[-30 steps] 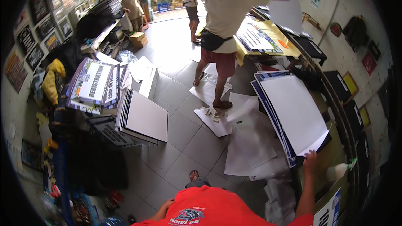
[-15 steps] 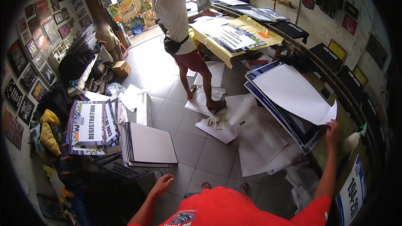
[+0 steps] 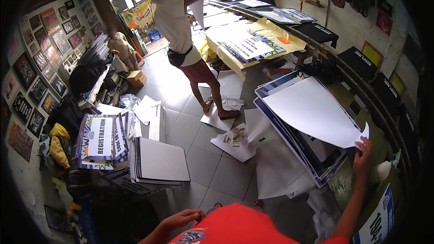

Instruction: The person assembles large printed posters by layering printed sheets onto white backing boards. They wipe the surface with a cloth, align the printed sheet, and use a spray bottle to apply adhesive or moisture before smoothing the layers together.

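My right hand (image 3: 363,153) pinches the near corner of a large white sheet (image 3: 312,110), which curls upward there. Beneath the sheet lies a stack of blue-edged printed boards (image 3: 294,147) on the bench at the right. The sheet covers much of the stack's upper face, while the near end of the boards shows. My left hand (image 3: 183,218) hangs beside my red shirt, its fingers loosely bent, with nothing seen in it. A white bottle with a green top (image 3: 386,169) stands near my right wrist.
White boards (image 3: 162,160) and printed signs (image 3: 101,138) stand at the left. Loose white paper (image 3: 275,162) and a piece with tape scraps (image 3: 235,142) cover parts of the tiled floor. Another person (image 3: 178,27) stands ahead by a yellow-covered table (image 3: 289,47); a second person (image 3: 122,47) is far left.
My right hand has lowered slightly, with the sheet's corner bent up more. My left hand has come down and in toward my shirt. The person ahead has shifted left in view.
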Action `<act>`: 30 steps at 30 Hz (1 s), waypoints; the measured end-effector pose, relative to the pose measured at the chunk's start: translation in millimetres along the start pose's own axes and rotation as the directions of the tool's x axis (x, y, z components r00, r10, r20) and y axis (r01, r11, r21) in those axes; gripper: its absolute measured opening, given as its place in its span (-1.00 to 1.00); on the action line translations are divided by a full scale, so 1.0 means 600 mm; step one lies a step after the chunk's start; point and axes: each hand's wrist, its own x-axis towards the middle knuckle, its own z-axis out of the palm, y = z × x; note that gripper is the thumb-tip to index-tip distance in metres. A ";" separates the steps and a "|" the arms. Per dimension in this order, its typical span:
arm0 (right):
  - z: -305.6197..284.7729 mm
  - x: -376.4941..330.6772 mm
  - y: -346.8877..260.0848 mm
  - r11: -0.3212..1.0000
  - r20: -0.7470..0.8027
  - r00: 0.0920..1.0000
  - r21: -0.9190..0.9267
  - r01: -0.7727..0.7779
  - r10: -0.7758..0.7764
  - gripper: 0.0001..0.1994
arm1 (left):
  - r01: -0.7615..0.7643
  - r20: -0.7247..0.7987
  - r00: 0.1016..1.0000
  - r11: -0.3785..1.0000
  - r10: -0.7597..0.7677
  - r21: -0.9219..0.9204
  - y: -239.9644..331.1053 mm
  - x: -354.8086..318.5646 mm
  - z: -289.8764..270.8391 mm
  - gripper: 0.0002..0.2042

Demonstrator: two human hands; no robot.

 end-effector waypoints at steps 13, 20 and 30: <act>0.011 -0.076 -0.040 0.995 0.241 0.966 0.022 -0.102 0.093 -0.74 | 0.444 -0.090 0.891 0.896 -0.445 -0.033 0.106 0.053 0.091 -0.33; 0.018 -0.066 -0.049 0.991 0.179 0.982 0.112 -0.073 0.052 -0.77 | 0.467 -0.155 0.876 0.883 -0.456 0.047 0.091 0.100 0.090 -0.39; 0.024 -0.019 -0.122 0.993 0.124 0.991 0.100 -0.062 0.050 -0.71 | 0.399 -0.217 0.902 0.913 -0.374 0.085 0.155 0.154 0.044 -0.46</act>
